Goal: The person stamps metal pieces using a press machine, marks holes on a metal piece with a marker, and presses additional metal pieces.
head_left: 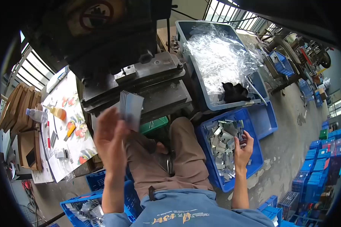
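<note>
My left hand [111,138], slightly blurred, is closed on a stack of thin flat metal plates [132,109] and holds it up in front of the press. My right hand [244,151] hovers at the right side of a blue crate [255,166] filled with small bent metal pieces [222,145]. Its fingers are curved, with a gap between thumb and forefinger, and I make out nothing held there. Behind the plates stands the dark metal press [155,94], with a small block [125,74] on its die.
A large grey-blue bin [201,83] holds clear plastic wrap and a black glove [235,92]. On the left, a flowered table [70,159] carries bottles and an orange-handled cutter [69,131]. Another blue crate [70,212] with metal parts is at lower left. Stacked crates [314,166] stand far right.
</note>
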`<state>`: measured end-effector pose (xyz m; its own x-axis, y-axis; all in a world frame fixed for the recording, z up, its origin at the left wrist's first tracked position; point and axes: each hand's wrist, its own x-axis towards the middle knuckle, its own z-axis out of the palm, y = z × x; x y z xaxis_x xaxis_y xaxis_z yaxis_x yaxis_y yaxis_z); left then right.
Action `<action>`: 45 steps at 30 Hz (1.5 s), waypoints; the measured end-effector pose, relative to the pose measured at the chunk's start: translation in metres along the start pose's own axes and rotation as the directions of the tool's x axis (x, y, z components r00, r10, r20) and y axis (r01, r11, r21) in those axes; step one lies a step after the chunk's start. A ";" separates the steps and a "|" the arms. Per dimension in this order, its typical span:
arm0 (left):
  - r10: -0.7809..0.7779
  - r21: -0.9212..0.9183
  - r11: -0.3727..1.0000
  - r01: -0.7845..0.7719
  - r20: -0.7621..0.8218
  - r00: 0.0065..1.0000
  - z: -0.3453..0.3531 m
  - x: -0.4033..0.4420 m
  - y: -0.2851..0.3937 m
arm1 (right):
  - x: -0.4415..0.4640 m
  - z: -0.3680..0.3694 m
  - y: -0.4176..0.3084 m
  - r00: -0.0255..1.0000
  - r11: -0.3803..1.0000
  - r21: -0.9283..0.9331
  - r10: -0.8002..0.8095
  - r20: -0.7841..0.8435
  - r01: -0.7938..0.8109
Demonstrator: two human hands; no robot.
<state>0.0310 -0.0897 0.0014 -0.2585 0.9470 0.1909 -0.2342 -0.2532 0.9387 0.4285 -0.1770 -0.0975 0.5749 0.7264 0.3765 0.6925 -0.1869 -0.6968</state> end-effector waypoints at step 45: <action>0.490 0.797 0.478 -0.368 0.106 0.865 -0.019 0.076 -0.040 | 0.047 0.208 -0.257 0.808 0.752 0.655 -0.432 0.401 0.077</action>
<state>0.0033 -0.0116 -0.0270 -0.2393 0.7159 0.6559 0.7307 -0.3121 0.6072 0.1873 0.0423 -0.0278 -0.0090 0.9327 0.3606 0.2793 0.3486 -0.8947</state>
